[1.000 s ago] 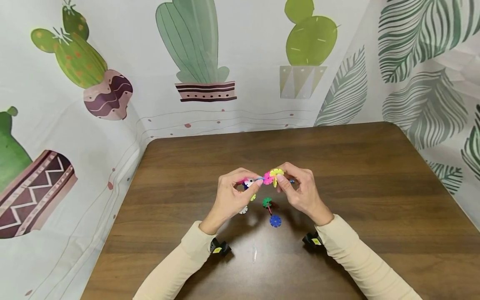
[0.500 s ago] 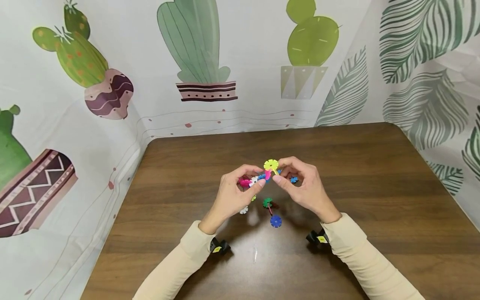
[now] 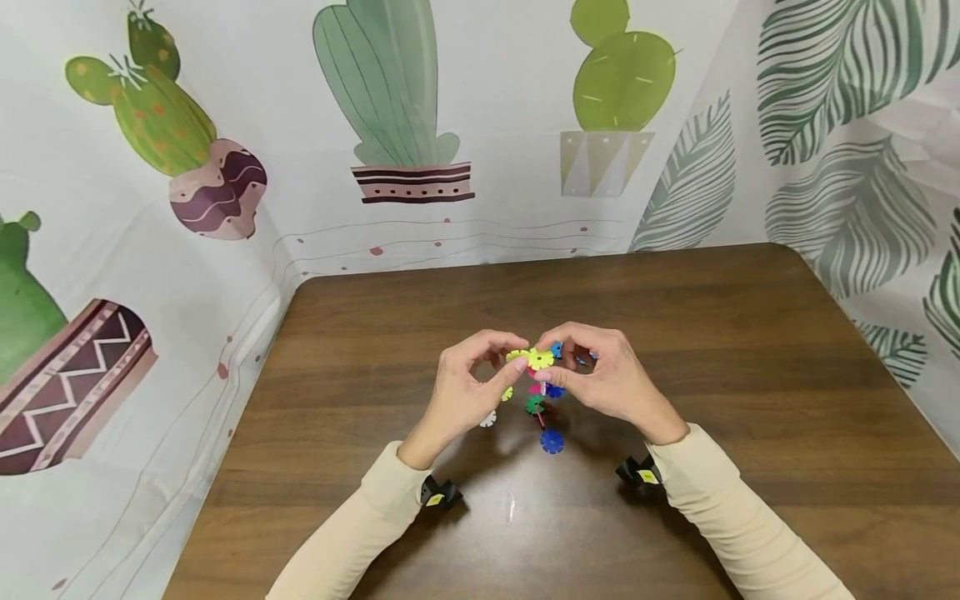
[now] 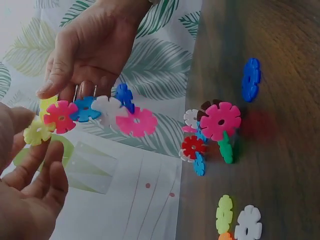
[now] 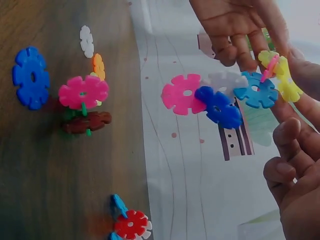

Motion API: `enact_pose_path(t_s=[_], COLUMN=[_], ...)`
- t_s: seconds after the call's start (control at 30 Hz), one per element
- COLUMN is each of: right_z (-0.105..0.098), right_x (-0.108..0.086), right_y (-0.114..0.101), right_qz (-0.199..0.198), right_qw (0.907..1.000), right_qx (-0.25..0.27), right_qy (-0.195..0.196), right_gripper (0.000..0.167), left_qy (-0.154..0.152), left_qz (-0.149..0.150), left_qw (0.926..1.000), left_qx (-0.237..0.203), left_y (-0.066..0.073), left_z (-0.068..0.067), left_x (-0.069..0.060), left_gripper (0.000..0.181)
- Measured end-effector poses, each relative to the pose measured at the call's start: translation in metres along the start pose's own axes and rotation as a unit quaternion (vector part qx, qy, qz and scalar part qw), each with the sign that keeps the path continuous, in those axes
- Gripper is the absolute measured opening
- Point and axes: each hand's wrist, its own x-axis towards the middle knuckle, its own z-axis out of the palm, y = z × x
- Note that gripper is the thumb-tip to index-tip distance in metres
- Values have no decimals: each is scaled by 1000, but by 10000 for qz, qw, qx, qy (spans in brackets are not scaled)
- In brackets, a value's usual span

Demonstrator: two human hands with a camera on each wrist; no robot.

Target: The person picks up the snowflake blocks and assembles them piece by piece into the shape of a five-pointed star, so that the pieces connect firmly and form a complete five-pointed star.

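In the middle of the head view, my left hand (image 3: 476, 379) and right hand (image 3: 603, 375) meet over a joined cluster of slotted flower-shaped plastic discs. My left thumb and fingers pinch one yellow disc (image 4: 39, 132). My right fingers and thumb hold a second yellow disc (image 3: 540, 359) against it, edge to edge. From these hangs a chain with a pink disc (image 4: 62, 117), a light blue disc (image 5: 256, 91), a white disc (image 4: 106, 109), a dark blue disc (image 5: 220, 109) and another pink disc (image 4: 136, 122). The fingertips partly cover the yellow discs.
On the brown wooden table (image 3: 375, 367) lie other discs: a blue one (image 3: 552, 442), a green one (image 3: 535, 405), a white one (image 3: 488, 419). A separate cluster includes a red disc (image 5: 131, 225). A printed cactus cloth (image 3: 517, 100) stands behind the table.
The held cluster has turned, so its pink and blue part swings from between the hands to hang below. The second yellow disc, upright half a second ago, now sits lower beside the first.
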Motion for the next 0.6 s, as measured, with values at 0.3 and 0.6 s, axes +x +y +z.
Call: enact_pose_path(t_s=[0.3,0.6], right_z=[-1,0], right_x=[-2,0], right_y=[1,3], right_qz=[459,642], right_qw=[9989,9966], right_qx=[123,503], right_qy=[12,-137], right_gripper=[40,27], left_qy=[-446,-751], left_qz=[-61,-183], left_qw=[9989,9956], left_qx=[-117,-527], left_y=[1,4], left_z=[-2,-5], left_x=[1,2], left_gripper=[13,22])
